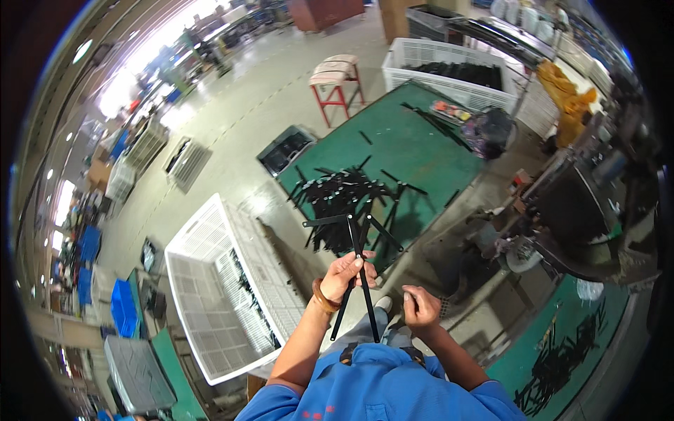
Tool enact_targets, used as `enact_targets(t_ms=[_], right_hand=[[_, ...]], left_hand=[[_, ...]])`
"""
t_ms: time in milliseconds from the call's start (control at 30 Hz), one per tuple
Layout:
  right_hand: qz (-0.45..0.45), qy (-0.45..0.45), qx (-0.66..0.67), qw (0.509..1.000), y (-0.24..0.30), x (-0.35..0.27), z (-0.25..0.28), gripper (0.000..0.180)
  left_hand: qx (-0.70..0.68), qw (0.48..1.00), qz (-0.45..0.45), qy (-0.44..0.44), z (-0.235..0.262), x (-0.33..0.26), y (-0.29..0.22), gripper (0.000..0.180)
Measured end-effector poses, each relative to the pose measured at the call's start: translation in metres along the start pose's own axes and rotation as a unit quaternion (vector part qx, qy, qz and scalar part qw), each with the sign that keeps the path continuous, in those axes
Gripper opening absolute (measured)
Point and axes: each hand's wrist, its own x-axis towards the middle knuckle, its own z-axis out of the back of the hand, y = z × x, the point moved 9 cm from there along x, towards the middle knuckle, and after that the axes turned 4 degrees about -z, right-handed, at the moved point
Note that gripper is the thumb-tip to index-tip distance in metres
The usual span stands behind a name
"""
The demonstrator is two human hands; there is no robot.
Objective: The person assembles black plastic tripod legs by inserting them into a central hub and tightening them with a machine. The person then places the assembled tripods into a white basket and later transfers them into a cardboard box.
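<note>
Over the green-topped bench [421, 151], left hand [345, 274] clamps crossed black metal rods [358, 259]; right hand [420, 306], at four o'clock, pinches closed, best steadying them.

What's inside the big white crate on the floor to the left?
The white crate holds a few thin black parts along its right side; the rest shows bare lattice bottom. The left hand grips black rods beside it.
</note>
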Motion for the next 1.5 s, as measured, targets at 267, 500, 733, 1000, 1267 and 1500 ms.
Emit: enact_targets(t_ms=[267,500,733,1000,1267,1500], right_hand=[[0.021,0.082,0.051,0.995,0.025,0.013,-0.044,0.015],[-0.016,0.070,-0.005,0.997,-0.008,0.032,-0.076,0.013],[-0.202,0.027,-0.129,0.971,-0.144,0.069,-0.118,0.017],[-0.427,-0.087,-0.194,0.879,-0.319,0.065,-0.156,0.050],[-0.470,-0.102,-0.291,0.827,-0.306,0.097,-0.180,0.055],[-0.478,-0.151,-0.340,0.796,-0.285,0.119,-0.199,0.065]], left_hand=[[0.036,0.997,-0.049,-0.046,0.012,-0.050,-0.035,0.037],[0.042,0.997,-0.065,-0.014,0.053,-0.022,-0.053,0.035],[0.017,0.998,-0.032,0.044,0.127,0.041,-0.085,0.035],[0.071,0.992,0.044,0.095,0.227,0.129,-0.111,0.033],[0.311,0.950,0.008,-0.018,0.351,0.236,-0.041,0.041],[0.639,0.757,-0.104,-0.085,0.367,0.250,-0.008,0.060]])
